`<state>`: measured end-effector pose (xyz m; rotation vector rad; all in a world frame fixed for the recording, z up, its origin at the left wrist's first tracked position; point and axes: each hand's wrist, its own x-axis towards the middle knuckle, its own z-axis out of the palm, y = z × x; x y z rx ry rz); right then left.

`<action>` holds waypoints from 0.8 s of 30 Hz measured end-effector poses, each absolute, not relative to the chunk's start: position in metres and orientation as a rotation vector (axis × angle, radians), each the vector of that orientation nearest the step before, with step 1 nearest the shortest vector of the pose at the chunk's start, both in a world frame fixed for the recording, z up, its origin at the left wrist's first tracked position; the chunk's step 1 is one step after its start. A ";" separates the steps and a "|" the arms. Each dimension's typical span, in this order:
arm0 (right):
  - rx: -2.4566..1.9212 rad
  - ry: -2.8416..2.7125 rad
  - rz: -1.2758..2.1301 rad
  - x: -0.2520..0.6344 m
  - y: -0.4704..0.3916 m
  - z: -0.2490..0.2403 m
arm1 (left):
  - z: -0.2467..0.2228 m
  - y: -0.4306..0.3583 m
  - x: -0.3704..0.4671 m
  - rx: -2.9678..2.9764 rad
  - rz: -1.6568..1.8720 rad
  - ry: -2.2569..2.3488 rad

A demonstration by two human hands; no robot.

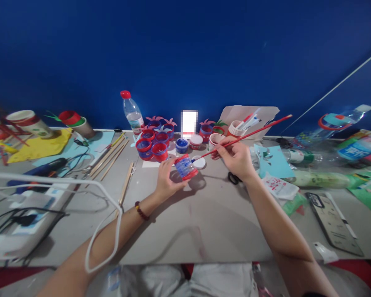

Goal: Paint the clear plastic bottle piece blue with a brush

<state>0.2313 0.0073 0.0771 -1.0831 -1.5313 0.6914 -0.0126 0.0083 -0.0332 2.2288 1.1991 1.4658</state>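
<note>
My left hand is closed around a small clear plastic cup-like piece with red bands at both ends and blue paint on its side. It is tilted above the table. Between the fingers of my right hand is a long paintbrush with a red handle. The brush's dark tip touches or nearly touches the piece's painted side. Just behind stand an open jar of blue paint and a white-lidded jar. A white round lid lies on the table, partly behind the brush.
Several painted cups stand left of the jars, near a red-capped bottle. A paper cup of pens stands at back right. A phone lies on the right; a white cable loops above my left forearm, near a power strip.
</note>
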 end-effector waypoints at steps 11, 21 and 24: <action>-1.036 -1.494 0.855 0.219 0.004 0.070 | -0.032 0.007 -0.010 2.229 1.420 1.227; -1.071 -1.481 0.772 0.228 0.011 0.070 | -0.037 0.007 -0.014 2.188 1.407 1.256; -1.084 -1.447 0.796 0.231 0.012 0.075 | -0.034 0.008 -0.013 2.184 1.397 1.259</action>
